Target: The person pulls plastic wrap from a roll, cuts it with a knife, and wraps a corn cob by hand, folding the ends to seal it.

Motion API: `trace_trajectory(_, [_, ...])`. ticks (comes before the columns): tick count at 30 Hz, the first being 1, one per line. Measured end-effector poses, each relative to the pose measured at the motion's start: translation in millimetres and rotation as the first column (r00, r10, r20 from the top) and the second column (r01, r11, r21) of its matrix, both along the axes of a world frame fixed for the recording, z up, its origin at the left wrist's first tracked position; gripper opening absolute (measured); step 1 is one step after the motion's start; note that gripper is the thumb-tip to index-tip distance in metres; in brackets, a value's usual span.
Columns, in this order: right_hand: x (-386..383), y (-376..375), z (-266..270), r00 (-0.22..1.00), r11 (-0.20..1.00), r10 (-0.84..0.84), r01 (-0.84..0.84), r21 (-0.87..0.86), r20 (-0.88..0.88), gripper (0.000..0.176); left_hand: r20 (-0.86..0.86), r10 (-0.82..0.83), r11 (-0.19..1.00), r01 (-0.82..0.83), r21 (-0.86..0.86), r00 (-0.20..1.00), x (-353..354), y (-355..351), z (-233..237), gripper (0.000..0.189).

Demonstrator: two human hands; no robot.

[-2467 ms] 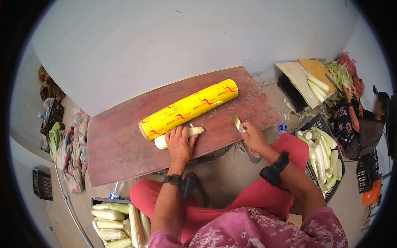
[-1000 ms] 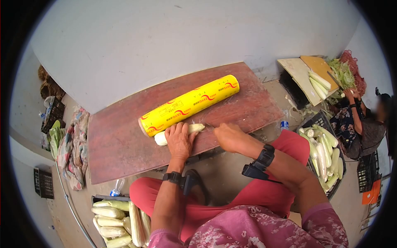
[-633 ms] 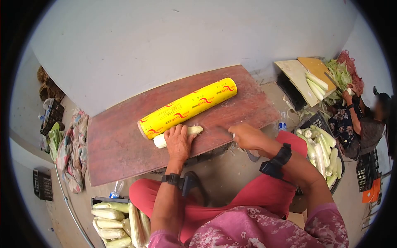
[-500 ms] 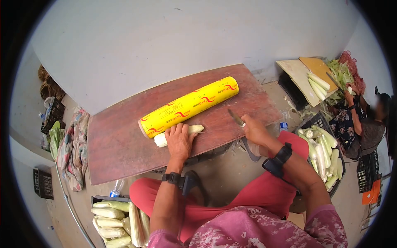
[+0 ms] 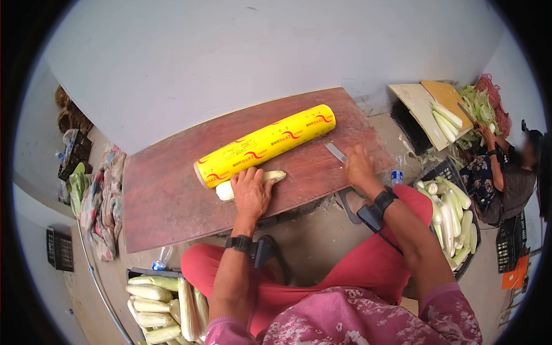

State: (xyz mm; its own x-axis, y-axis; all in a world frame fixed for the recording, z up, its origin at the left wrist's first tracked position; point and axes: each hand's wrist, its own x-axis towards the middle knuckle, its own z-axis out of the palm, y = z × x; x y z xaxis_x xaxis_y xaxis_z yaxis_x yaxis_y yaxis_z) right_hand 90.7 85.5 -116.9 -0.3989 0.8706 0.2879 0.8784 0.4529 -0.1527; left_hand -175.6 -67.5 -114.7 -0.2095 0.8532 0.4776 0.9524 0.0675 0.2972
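The left hand (image 5: 251, 192) presses flat on a husked corn cob (image 5: 275, 176) on the surface (image 5: 172, 201), just beside the cling-film roll (image 5: 264, 146). The right hand (image 5: 359, 167) has its grip closed on a knife (image 5: 335, 152), well apart from the cob. Cutting, by my judgement, calls for bringing the blade over to the cob.

The reddish wooden table (image 5: 167, 195) bears a yellow film roll (image 5: 264, 146), a corn cob (image 5: 275, 175) and a knife (image 5: 335, 152).

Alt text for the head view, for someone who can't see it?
The left hand presses a corn cob onto a wooden board beside a yellow film roll; the right hand holds a knife, blade lying on the board.
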Motion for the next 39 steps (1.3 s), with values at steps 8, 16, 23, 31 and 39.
trace_trajectory(8, [-89.9, -47.2, 12.1, 0.721, 0.78, 0.371, -0.584, -0.226, -0.586, 0.034, 0.009, 0.007, 1.0, -0.007, -0.008, 1.0, -1.2, 2.3, 0.3, 0.027])
trace_trajectory(16, [-122.8, -41.9, -18.3, 0.684, 0.792, 0.346, -0.58, -0.191, -0.642, 0.018, 0.005, -0.007, 1.0, 0.007, 0.023, 1.0, -1.9, 4.0, 0.7, 0.026])
trace_trajectory(23, [-137.8, -29.1, -13.0, 0.817, 0.757, 0.132, -0.449, -0.475, -0.561, 0.012, 0.0, -0.018, 1.0, 0.018, 0.004, 1.0, -4.2, 4.2, 2.8, 0.026])
trace_trajectory(31, [-143.7, -21.6, -11.6, 0.899, 0.804, 0.088, -0.318, -0.503, -0.428, 0.014, 0.027, -0.016, 1.0, 0.017, -0.021, 1.0, -4.3, 4.3, 3.6, 0.027])
trace_trajectory(39, [-132.0, -26.7, -6.5, 0.738, 0.901, 0.281, -0.422, -0.095, -0.613, 0.007, 0.063, 0.001, 0.999, 0.001, -0.034, 0.998, -3.7, 5.2, 6.0, 0.025])
